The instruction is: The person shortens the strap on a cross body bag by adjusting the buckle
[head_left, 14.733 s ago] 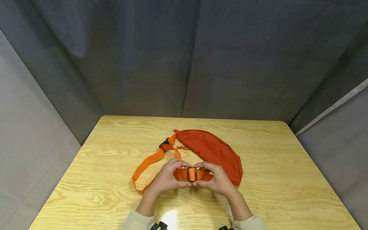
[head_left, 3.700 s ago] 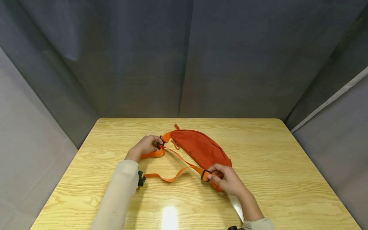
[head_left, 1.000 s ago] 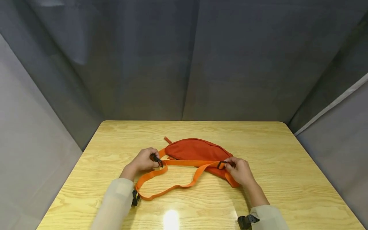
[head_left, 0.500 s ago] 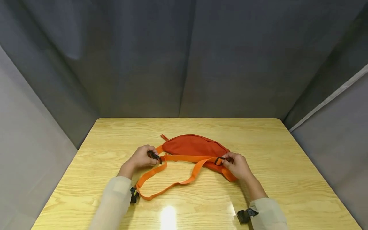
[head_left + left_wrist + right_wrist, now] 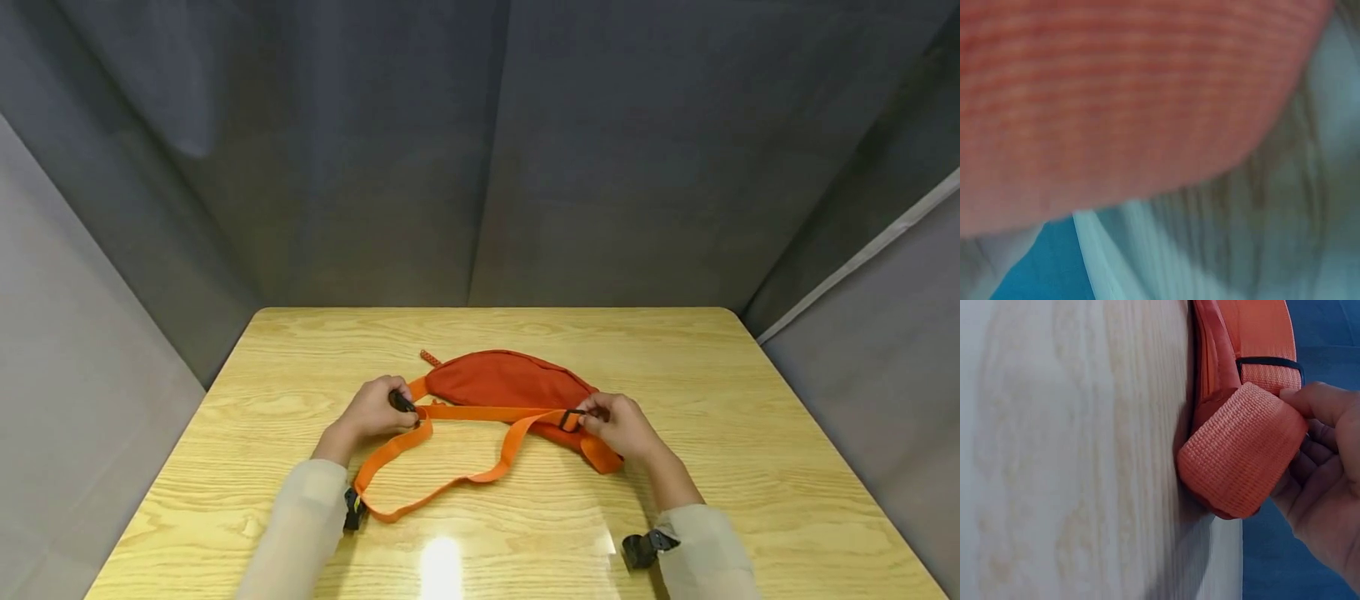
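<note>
A red waist bag (image 5: 502, 377) lies on the table, its orange strap (image 5: 480, 412) stretched nearly straight in front of it between both hands. My left hand (image 5: 372, 408) grips the black buckle (image 5: 402, 402) at the bag's left end; the fingers partly cover it. At the right end, my right hand (image 5: 622, 427) pinches the strap right beside its black slider (image 5: 565, 419). In the right wrist view, the thumb presses on the webbing by the slider (image 5: 1269, 361), and a wide strap fold (image 5: 1244, 447) hangs in front. Blurred orange webbing (image 5: 1116, 94) fills much of the left wrist view.
A loose loop of strap (image 5: 450, 486) curves over the table toward the left wrist. The wooden table (image 5: 750, 467) spreads around the bag, with dark grey curtains (image 5: 375, 167) behind it. Black wrist cameras (image 5: 642, 550) sit on the sleeves.
Earlier both hands held the slider mid-strap. My left hand has since moved to the buckle, and my right hand has drawn the slider rightward, straightening the strap. In the last half second, little moved.
</note>
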Demonstrator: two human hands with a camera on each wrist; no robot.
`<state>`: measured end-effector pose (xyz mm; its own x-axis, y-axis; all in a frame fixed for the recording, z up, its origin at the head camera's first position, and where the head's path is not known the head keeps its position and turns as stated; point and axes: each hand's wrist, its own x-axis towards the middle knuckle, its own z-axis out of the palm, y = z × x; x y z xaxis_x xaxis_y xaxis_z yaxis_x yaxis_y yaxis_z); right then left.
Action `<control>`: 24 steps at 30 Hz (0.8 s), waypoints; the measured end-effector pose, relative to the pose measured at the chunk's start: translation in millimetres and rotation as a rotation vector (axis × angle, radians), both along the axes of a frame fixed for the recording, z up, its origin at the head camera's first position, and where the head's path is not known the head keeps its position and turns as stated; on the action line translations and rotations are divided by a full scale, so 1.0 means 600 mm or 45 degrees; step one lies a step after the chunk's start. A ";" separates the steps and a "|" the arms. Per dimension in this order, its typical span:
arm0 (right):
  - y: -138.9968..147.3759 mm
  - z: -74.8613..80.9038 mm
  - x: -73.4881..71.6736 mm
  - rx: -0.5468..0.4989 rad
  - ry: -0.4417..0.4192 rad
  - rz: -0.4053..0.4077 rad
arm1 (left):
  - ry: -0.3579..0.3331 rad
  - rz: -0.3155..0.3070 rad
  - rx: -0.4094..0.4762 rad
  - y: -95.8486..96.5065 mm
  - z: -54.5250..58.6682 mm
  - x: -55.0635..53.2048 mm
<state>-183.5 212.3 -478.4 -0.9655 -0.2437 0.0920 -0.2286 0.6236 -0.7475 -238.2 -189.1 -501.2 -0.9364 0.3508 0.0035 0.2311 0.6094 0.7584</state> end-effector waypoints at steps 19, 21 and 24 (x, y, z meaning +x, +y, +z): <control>0.047 0.002 -0.016 0.068 -0.002 -0.087 | 0.062 -0.063 0.123 -0.029 -0.011 0.000; 0.055 0.006 -0.015 0.074 0.007 -0.079 | 0.053 -0.058 0.136 -0.031 -0.011 0.001; 0.071 0.010 -0.015 0.089 0.015 -0.077 | 0.035 -0.048 0.141 -0.034 -0.011 0.003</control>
<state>-192.3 254.9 -472.7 -0.9775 -0.1915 0.0883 -0.1977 0.6868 -0.6994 -236.1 -209.3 -507.9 -0.9218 0.3815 0.0694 0.2736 0.5131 0.8136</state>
